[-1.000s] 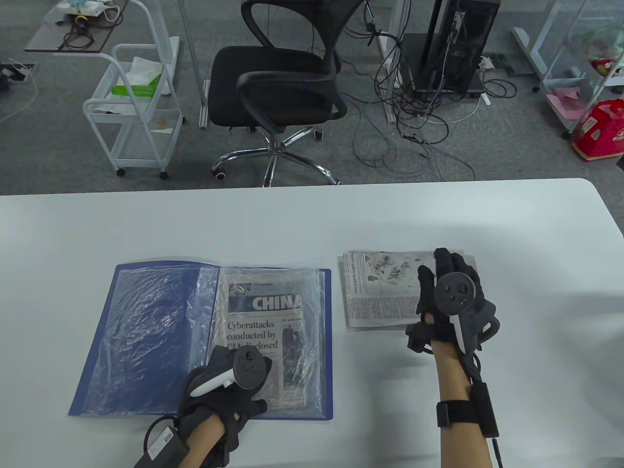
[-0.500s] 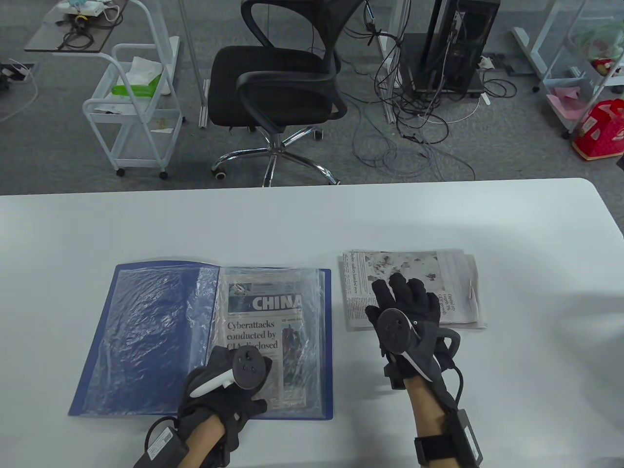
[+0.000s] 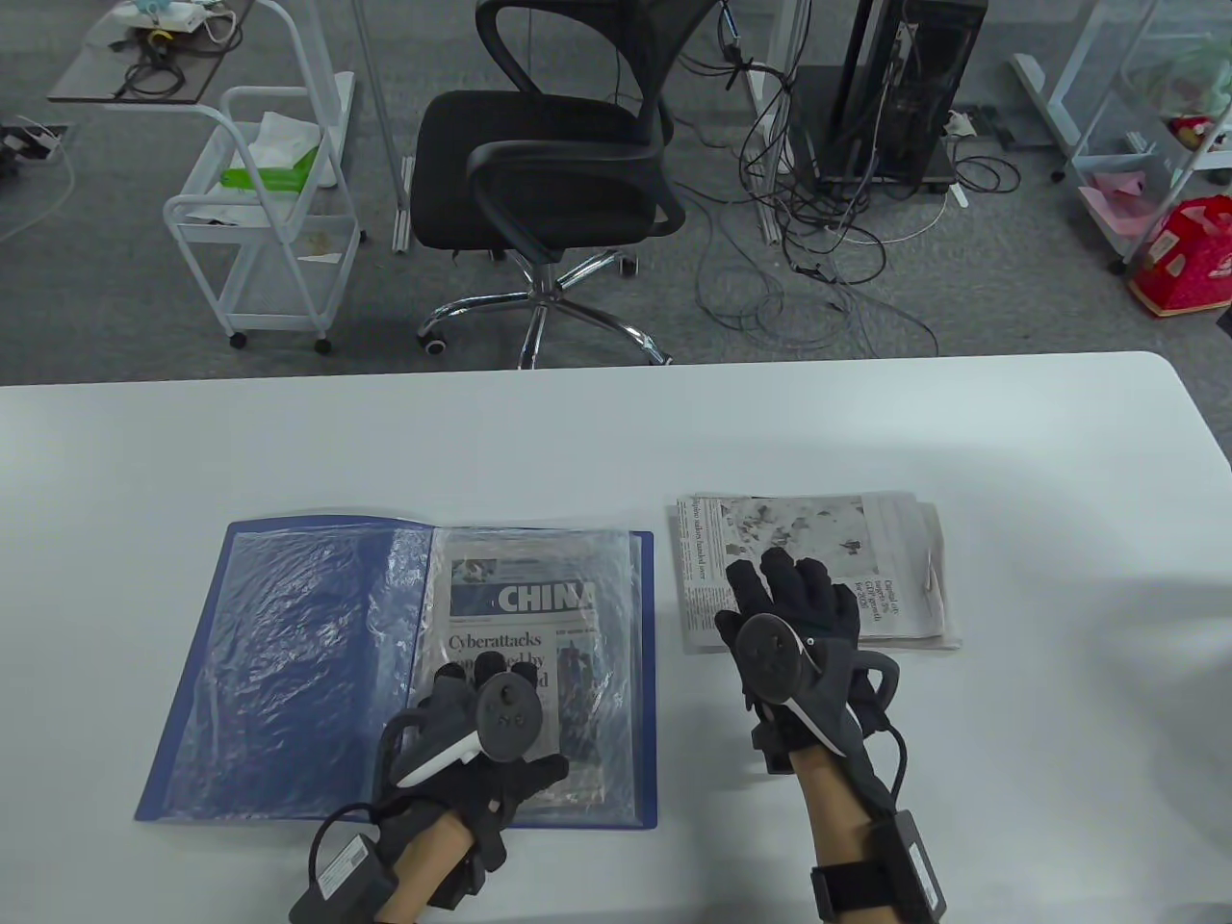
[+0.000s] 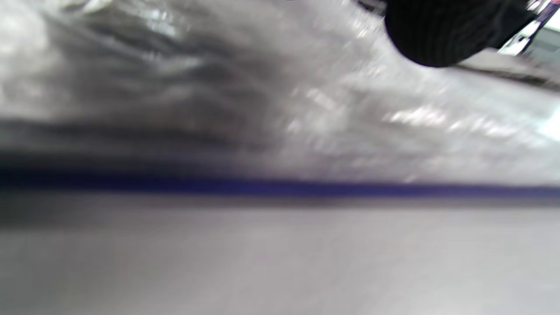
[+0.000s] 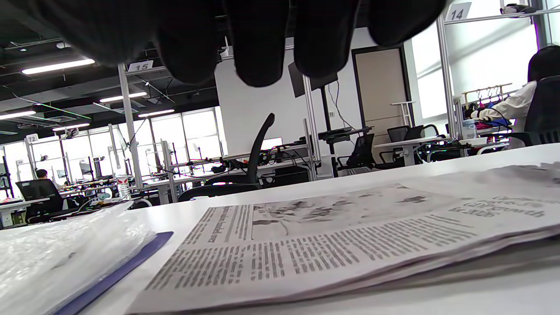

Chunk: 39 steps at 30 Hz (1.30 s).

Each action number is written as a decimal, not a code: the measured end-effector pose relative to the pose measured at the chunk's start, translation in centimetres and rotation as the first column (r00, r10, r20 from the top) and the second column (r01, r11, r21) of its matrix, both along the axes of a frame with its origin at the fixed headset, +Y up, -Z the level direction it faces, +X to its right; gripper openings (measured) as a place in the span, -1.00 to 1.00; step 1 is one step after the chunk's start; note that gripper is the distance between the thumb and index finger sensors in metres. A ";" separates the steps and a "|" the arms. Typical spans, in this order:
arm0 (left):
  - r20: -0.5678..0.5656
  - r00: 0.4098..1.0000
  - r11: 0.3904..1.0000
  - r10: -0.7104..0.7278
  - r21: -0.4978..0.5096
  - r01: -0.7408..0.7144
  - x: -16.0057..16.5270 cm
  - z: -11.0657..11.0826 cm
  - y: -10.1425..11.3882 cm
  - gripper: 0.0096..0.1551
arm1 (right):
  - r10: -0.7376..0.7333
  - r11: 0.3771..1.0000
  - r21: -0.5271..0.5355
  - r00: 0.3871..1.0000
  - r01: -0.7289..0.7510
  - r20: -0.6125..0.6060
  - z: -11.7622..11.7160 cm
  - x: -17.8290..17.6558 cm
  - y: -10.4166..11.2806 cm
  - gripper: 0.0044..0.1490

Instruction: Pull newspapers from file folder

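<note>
An open blue file folder (image 3: 289, 664) lies on the white table, with clear plastic sleeves. A newspaper headed "CHINA" (image 3: 525, 626) sits inside the right-hand sleeve. My left hand (image 3: 481, 722) rests flat on that sleeve over the newspaper's lower half, fingers spread. A stack of folded newspapers (image 3: 818, 568) lies on the table just right of the folder, also in the right wrist view (image 5: 332, 236). My right hand (image 3: 789, 616) hovers over the stack's near left part, fingers extended and holding nothing. The left wrist view is blurred, showing sleeve plastic and the blue folder edge (image 4: 280, 189).
The white table (image 3: 1059, 481) runs wide to the right and behind the papers. Beyond its far edge stand a black office chair (image 3: 549, 164), a white cart (image 3: 260, 212) and a tangle of cables on the floor.
My right hand left the far right of the stack and moved to its near left part. My left hand slid forward onto the sleeved newspaper and spread its fingers.
</note>
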<state>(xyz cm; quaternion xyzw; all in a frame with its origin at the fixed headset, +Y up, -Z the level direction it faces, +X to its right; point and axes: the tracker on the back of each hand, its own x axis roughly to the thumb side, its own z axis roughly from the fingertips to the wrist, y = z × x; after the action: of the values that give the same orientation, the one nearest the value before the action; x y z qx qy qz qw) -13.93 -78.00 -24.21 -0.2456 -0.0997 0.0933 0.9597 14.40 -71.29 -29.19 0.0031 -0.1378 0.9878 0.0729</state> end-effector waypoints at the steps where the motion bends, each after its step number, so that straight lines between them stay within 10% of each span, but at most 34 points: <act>1: -0.009 1.000 1.000 -0.008 -0.015 0.008 0.1 -0.1 -0.4 0.18 | -0.003 1.000 -0.006 1.000 0.003 -0.003 0.0 0.0 -0.1 -0.28; 11: -0.202 0.976 0.941 0.076 0.339 -0.003 -2.0 0.1 2.7 -0.32 | -0.018 0.999 -0.044 1.000 0.018 0.002 -0.3 0.3 -0.7 -0.28; 16: -0.473 0.843 0.889 0.255 0.458 -0.011 -8.7 0.9 6.1 -0.30 | -0.039 0.998 -0.038 0.999 0.040 0.009 -0.3 0.6 -0.5 -0.28; 28: -0.756 0.655 1.000 0.020 0.021 -0.006 -19.4 1.7 4.6 -0.18 | -0.083 0.993 -0.075 0.996 0.086 0.044 -0.7 1.6 -1.1 -0.28; 35: -0.747 0.577 0.921 0.331 0.389 -0.024 -21.1 3.0 7.5 -0.10 | -0.104 0.991 -0.076 0.993 0.108 0.054 -0.8 1.8 -1.0 -0.26; 39: -0.560 0.687 0.787 0.464 0.616 -0.030 -19.5 3.3 10.1 -0.23 | -0.116 0.990 -0.071 0.992 0.119 0.055 -0.9 1.9 -0.9 -0.26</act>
<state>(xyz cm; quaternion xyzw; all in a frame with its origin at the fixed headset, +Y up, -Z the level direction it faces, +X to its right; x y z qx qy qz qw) -33.42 -67.86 -20.94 0.1167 0.2056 0.2787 0.9308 16.33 -72.21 -30.04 -0.0326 -0.1026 0.9860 0.1274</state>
